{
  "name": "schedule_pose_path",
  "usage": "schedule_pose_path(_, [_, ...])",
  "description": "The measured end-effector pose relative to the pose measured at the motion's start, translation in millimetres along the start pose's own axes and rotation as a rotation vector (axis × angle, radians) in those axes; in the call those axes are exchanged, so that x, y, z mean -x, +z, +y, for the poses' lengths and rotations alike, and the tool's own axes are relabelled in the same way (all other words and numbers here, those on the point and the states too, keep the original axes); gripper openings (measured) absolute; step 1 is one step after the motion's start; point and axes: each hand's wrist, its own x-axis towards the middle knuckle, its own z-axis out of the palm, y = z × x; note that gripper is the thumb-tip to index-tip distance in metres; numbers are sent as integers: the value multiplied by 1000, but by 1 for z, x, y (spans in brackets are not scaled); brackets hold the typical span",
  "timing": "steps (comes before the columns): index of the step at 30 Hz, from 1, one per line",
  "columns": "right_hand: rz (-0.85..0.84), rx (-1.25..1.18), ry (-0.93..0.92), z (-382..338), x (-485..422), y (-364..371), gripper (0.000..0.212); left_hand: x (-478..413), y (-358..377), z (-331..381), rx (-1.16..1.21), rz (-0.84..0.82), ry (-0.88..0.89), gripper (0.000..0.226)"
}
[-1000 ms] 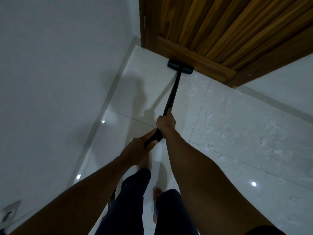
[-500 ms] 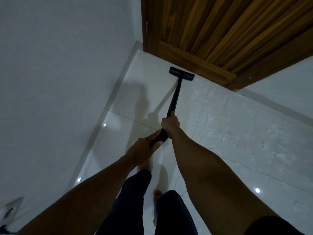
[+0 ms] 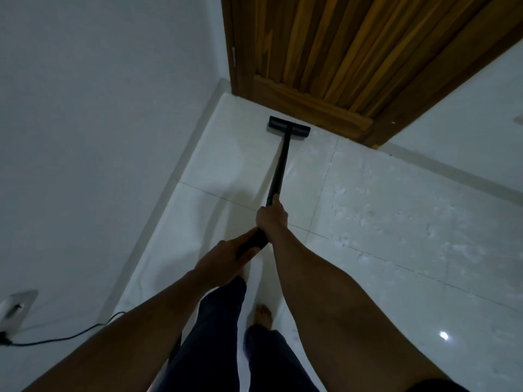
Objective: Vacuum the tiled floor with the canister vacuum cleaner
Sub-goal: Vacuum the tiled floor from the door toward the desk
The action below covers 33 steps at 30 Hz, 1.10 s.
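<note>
Both hands grasp the black wand (image 3: 278,171), right hand (image 3: 272,217) ahead of left hand (image 3: 226,257); floor head (image 3: 289,130) flat on tiled floor (image 3: 396,222), just short of wooden door (image 3: 353,52).

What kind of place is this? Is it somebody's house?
Most likely indoors in a home, at a room or hallway corner. Clues: the shiny white tiled floor, a wooden door beside a plain wall, and a wall socket with a black cord nearby.

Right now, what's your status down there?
Left hand, right hand both gripping wand. Floor head on tile near wooden door. Cord by left wall, behind.
</note>
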Motion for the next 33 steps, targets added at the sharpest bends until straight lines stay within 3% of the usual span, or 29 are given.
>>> schedule_pose_path(9, [0, 15, -20, 107, 84, -30, 68, 103, 98, 21, 18, 31, 45, 54])
schedule_pose_path(16, [-5, -23, -21, 177, 141, 1, 69, 181, 144, 2, -97, 47, -42, 51])
schedule_pose_path(26, [-22, 70, -143, 292, 234, 33, 68, 306, 233, -40, -68, 84, 59, 56])
schedule_pose_path(33, [-15, 33, -128, 393, 316, 68, 67, 407, 300, -84, -39, 39, 63, 56])
